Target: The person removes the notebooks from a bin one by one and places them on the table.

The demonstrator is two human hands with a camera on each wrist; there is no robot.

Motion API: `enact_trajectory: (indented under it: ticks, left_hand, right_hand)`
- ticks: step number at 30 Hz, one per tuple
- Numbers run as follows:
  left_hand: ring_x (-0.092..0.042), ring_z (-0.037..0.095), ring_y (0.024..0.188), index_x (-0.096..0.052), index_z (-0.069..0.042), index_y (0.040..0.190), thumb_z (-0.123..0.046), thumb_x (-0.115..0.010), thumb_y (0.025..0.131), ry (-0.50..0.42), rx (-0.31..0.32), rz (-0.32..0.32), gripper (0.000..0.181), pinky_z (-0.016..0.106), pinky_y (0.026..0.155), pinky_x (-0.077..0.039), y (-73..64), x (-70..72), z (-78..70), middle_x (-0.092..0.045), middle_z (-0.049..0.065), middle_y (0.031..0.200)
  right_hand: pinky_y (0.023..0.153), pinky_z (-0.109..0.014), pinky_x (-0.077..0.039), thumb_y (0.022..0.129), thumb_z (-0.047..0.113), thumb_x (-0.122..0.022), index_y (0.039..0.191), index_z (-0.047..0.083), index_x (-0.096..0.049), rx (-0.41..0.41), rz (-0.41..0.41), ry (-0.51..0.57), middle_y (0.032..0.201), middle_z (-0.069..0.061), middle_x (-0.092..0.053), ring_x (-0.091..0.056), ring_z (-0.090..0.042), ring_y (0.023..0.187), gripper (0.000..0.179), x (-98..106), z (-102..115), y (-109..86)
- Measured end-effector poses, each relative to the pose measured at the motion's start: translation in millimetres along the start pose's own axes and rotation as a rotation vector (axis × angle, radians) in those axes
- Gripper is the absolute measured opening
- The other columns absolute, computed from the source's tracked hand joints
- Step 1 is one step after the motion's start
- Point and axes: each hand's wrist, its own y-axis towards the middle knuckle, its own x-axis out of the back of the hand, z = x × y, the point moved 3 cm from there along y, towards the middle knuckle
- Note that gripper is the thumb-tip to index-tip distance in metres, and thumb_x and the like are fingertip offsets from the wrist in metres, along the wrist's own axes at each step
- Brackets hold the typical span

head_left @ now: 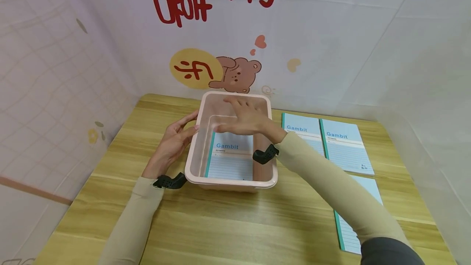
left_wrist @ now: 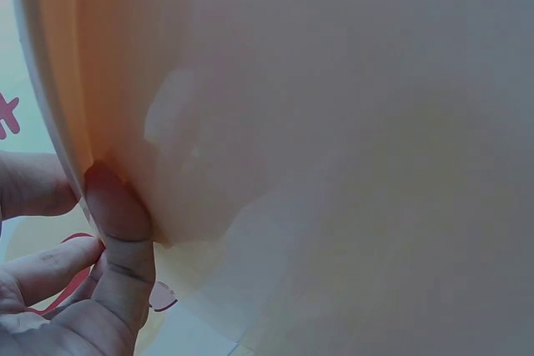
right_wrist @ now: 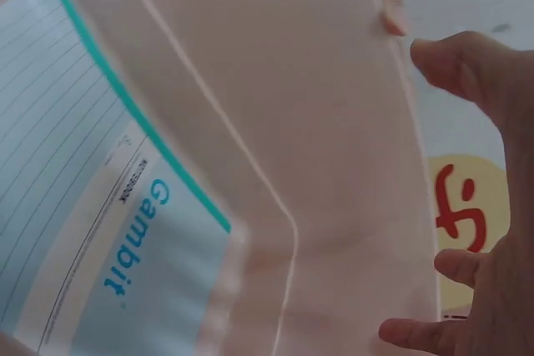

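A pale pink plastic basin (head_left: pixel 235 183) stands on the table with a blue and white "Gambit" notebook (head_left: pixel 231 162) lying flat in it. At the basin's left rim, my left hand (head_left: pixel 171 143) grips the edge; the left wrist view shows the thumb (left_wrist: pixel 121 206) against the wall and other fingers by the rim. Over the basin's far part my right hand (head_left: pixel 247 118) is spread, thumb and fingers apart, holding nothing. The notebook's teal spine (right_wrist: pixel 138 114) lies along the left side of the basin floor.
To the basin's right lie two more notebooks side by side, one (head_left: pixel 303 132) partly behind the right forearm and another (head_left: pixel 347 146). Nearer, a third notebook (head_left: pixel 349 232) is partly covered by the right sleeve. A printed cloth wall (head_left: pixel 316 23) rises behind the wooden table (head_left: pixel 220 224).
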Motion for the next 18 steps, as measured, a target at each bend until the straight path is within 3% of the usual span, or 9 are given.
enact_trajectory:
  ticks: [6, 11, 14, 18]
  left_hand:
    - [-0.067, 0.008, 0.107, -0.036, -0.007, 0.159, -0.008, -0.059, 0.104, 0.005, -0.003, 0.001, 0.06, 0.019, 0.087, -0.059, -0.6, 0.2, 0.2, -0.035, 0.006, 0.158]
    - [-0.068, 0.01, 0.108, -0.037, -0.009, 0.159, -0.011, -0.062, 0.103, -0.002, -0.005, 0.009, 0.062, 0.02, 0.087, -0.06, -1.6, 0.0, -0.7, -0.036, 0.005, 0.156]
    - [-0.067, 0.01, 0.109, -0.036, -0.009, 0.159, -0.012, -0.063, 0.102, -0.008, -0.006, 0.011, 0.063, 0.02, 0.087, -0.06, -2.0, -0.1, -0.9, -0.037, 0.004, 0.155]
    - [-0.067, 0.007, 0.105, -0.036, -0.008, 0.159, -0.011, -0.062, 0.102, -0.013, -0.006, 0.005, 0.063, 0.018, 0.085, -0.06, -1.7, -0.9, 0.1, -0.039, 0.002, 0.152]
  right_hand:
    - [0.12, -0.071, -0.023, 0.083, 0.078, -0.06, 0.163, 0.029, -0.021, -0.071, 0.055, -0.152, 0.168, -0.009, -0.023, -0.022, -0.038, 0.153, 0.101, -19.6, 4.1, 12.5]
    - [0.122, -0.072, -0.02, 0.082, 0.08, -0.059, 0.164, 0.028, -0.013, -0.145, 0.102, -0.225, 0.17, -0.009, -0.017, -0.018, -0.037, 0.156, 0.108, -37.9, 6.4, 23.1]
    - [0.121, -0.074, -0.019, 0.082, 0.081, -0.058, 0.164, 0.029, -0.008, -0.196, 0.099, -0.252, 0.172, -0.007, -0.012, -0.014, -0.036, 0.158, 0.109, -48.9, 8.1, 28.9]
    - [0.118, -0.074, -0.025, 0.084, 0.079, -0.056, 0.163, 0.027, -0.011, -0.22, 0.052, -0.297, 0.168, -0.013, -0.019, -0.02, -0.039, 0.154, 0.105, -63.6, 12.9, 32.7]
